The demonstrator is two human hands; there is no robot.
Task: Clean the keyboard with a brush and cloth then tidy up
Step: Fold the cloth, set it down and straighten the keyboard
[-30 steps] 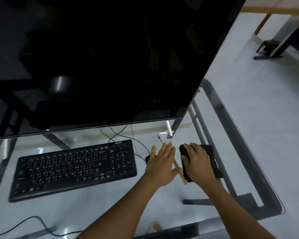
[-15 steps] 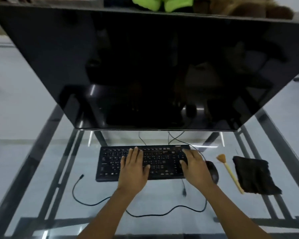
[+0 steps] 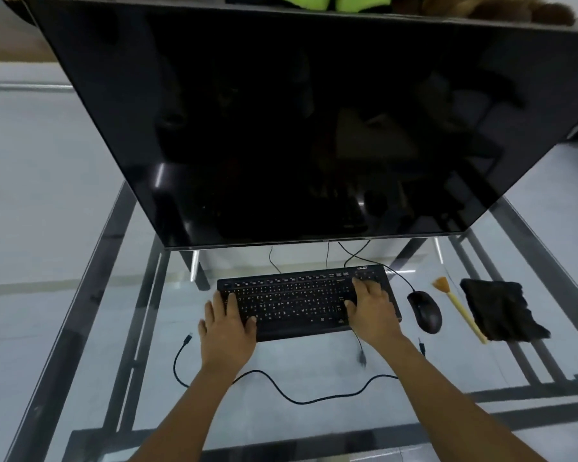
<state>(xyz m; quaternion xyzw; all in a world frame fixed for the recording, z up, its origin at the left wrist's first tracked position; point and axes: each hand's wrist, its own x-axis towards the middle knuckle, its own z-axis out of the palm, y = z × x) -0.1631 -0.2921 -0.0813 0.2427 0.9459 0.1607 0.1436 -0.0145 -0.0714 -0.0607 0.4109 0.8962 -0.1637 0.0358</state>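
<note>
**Both hands on the keyboard**

The keyboard [image 3: 307, 303] lies on the glass desk [image 3: 80, 295]. The left hand [image 3: 229, 323] and right hand [image 3: 371, 310] rest flat at its ends, fingers straight and slightly apart. Right of the mouse [image 3: 426, 311] lie the brush [image 3: 461, 310] and cloth [image 3: 501, 310].

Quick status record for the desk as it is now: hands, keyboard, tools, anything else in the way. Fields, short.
left hand: flat on the left end of the keyboard, fingers straight
right hand: resting on the keyboard's right end, fingers loosely spread
keyboard: on the glass table, in front of the monitor
mouse: right of the keyboard, untouched
brush: lying between mouse and cloth, bristles away from the person
cloth: right of the brush, crumpled, not held
cable: loose, trailing across the glass near the person
</note>
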